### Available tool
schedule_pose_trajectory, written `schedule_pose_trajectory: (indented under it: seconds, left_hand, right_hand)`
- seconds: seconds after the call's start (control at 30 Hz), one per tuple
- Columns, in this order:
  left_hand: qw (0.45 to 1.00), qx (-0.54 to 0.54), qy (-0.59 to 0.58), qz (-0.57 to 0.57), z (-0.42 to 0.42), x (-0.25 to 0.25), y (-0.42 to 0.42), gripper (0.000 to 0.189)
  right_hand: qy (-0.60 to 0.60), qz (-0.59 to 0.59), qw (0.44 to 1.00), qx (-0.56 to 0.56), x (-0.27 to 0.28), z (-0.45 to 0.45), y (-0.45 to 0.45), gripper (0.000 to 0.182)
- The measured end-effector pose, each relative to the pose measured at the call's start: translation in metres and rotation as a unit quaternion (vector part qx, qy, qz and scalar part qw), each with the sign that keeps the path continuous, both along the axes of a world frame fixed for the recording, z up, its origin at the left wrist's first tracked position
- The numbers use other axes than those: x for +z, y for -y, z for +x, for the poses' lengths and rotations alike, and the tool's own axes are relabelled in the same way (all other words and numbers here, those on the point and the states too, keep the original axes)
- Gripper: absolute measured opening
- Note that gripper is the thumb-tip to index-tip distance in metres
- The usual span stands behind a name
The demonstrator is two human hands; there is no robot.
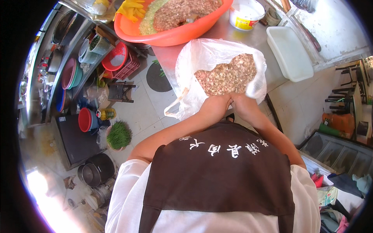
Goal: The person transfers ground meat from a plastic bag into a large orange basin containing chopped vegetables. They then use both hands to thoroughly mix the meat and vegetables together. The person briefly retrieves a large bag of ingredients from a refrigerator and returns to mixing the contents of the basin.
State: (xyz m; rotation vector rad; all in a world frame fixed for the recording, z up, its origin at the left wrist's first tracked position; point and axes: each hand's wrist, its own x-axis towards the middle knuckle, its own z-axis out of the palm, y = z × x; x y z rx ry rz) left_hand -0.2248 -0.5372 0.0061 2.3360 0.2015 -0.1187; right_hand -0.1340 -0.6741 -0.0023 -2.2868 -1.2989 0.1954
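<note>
A mass of coarse minced meat (228,76) lies in a spread white plastic bag (201,52) at the near edge of a steel table. My left hand (221,100) and my right hand (240,100) meet at the near side of this meat, wrists side by side. The fingers of both are hidden by the meat, so their grip cannot be seen. Beyond the bag stands a large orange basin (174,37) with more minced meat (180,14) and pale green chopped stuff (147,24). Yellow rubber gloves (131,10) hang over its left rim.
A white tub (247,13) and an empty white plastic tray (303,61) stand on the right of the steel table (274,77). At left are shelves with basins, a red basin (126,54) on a crate, a folding stool (121,91) and a bunch of green chives (119,135) on the floor.
</note>
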Motion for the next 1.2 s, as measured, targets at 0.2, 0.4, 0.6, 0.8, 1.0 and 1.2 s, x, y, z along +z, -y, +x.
schedule_pose_trajectory:
  seconds: [0.2, 0.4, 0.6, 0.8, 1.0, 1.2]
  left_hand:
    - [0.996, -0.003, -0.005, -0.093, -0.009, -0.011, -0.003, 0.024]
    - [0.992, 0.011, -0.005, -0.129, -0.013, -0.002, -0.003, 0.023]
    - [0.953, -0.205, -0.057, -0.216, -0.014, -0.023, -0.016, 0.022]
    - [0.924, -0.238, -0.201, -0.223, -0.016, -0.037, -0.03, 0.027]
    - [0.918, -0.262, -0.2, -0.223, -0.037, -0.041, -0.065, 0.029]
    - [0.953, -0.066, -0.27, -0.117, -0.098, -0.13, -0.169, 0.031]
  right_hand:
    - [-0.07, 0.043, 0.995, -0.058, -0.034, -0.007, -0.009, 0.009]
    - [-0.119, -0.002, 0.991, -0.068, -0.028, 0.01, -0.009, 0.021]
    - [-0.098, -0.088, 0.991, -0.038, -0.037, -0.006, 0.031, 0.027]
    - [-0.151, -0.125, 0.971, -0.138, -0.056, -0.004, 0.046, 0.023]
    - [0.047, -0.352, 0.919, -0.171, -0.167, 0.051, 0.143, 0.023]
    - [-0.047, -0.266, 0.932, -0.243, -0.12, 0.131, 0.134, 0.024]
